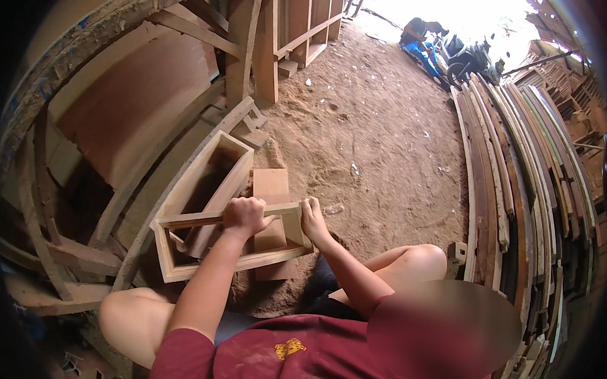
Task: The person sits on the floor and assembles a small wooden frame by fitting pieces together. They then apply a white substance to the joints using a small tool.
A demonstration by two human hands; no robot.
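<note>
A rectangular wooden frame [276, 258] stands in front of me, tilted on its long side. My left hand [245, 215] is closed in a fist around its upper rail, near the middle. My right hand [313, 220] wraps its fingers over the frame's right end, at the upper corner. Just behind lies a second long wooden box frame [238, 143], with a loose strip of wood [217, 209] along its inside. A flat wooden board [270, 182] rests on the ground, partly hidden by the frame.
Stacked planks [490, 176] run along the right side, with a small wood block [457, 252] near my knee. Large wooden framework [133, 102] fills the left. Sandy ground [375, 133] lies ahead; a person [419, 48] sits beside a motorbike [469, 60] far off.
</note>
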